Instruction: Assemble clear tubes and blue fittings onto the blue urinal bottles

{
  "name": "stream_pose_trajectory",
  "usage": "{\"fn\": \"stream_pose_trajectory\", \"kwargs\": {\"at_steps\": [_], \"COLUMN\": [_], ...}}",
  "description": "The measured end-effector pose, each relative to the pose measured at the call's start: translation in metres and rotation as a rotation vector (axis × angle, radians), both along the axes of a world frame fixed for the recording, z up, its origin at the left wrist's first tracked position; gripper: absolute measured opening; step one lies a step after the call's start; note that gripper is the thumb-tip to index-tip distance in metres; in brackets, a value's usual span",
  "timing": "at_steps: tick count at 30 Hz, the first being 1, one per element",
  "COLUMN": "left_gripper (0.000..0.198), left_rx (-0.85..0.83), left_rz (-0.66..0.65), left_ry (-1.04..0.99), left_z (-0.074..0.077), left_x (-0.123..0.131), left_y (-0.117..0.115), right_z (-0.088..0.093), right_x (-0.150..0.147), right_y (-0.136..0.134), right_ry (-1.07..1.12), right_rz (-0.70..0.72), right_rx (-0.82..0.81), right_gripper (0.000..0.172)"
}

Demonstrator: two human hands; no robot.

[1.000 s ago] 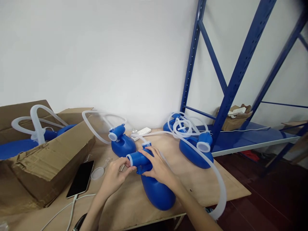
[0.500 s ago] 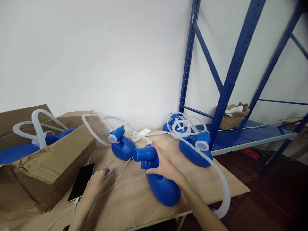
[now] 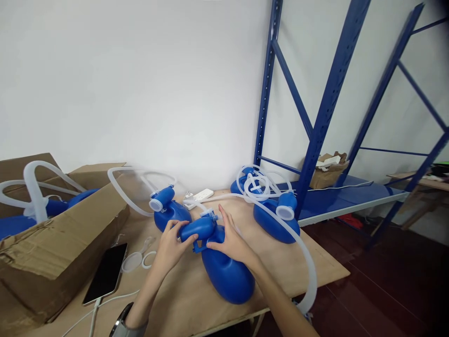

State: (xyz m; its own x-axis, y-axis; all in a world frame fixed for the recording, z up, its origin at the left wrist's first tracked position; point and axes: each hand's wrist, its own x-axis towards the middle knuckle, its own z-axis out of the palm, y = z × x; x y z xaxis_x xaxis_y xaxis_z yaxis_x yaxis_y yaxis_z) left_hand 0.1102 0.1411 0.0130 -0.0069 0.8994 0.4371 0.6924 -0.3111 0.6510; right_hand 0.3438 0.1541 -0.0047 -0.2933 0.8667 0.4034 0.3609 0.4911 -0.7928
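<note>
At the near middle of the tabletop (image 3: 182,304), the left hand (image 3: 172,245) has its fingers and thumb closed around the mouth end of a blue bottle's spout (image 3: 199,228), while the right hand (image 3: 233,241) grips the same blue bottle (image 3: 229,277) at its neck, thumb in front. The bottle's rounded body rests on the tabletop, its long axis slanting from the neck at upper left to the base at lower right, near the front edge; the spout points left and slightly toward the wearer.

Half a second ago the left hand was down beside the phone (image 3: 106,274) and the spout's mouth showed bare; now that hand covers it. A white ring (image 3: 143,263) lies beside the clear disc (image 3: 132,262).

Farther out, a second blue bottle (image 3: 171,216) lies behind the left hand, a cardboard box (image 3: 66,255) stands left, and another tubed bottle (image 3: 275,222) lies right.
</note>
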Motion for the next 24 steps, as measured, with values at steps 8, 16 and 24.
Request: {"fn": "stream_pose_trajectory", "kwargs": {"at_steps": [8, 16, 24], "left_gripper": [0.053, 0.033, 0.042], "left_rx": [-0.02, 0.294, 0.21], "left_rz": [-0.131, -0.195, -0.247], "left_ry": [-0.041, 0.008, 0.023], "left_z": [0.003, 0.006, 0.002], "left_x": [-0.009, -0.003, -0.002], "left_y": [-0.009, -0.022, -0.064], "right_z": [0.002, 0.008, 0.013], "right_x": [-0.003, -0.004, -0.007], "right_y": [-0.004, -0.002, 0.0], "right_ry": [-0.181, 0.102, -0.013], "right_rz": [-0.255, -0.219, -0.124], "right_rx": [-0.009, 0.085, 0.391], "right_gripper": [0.073, 0.04, 0.032]}}
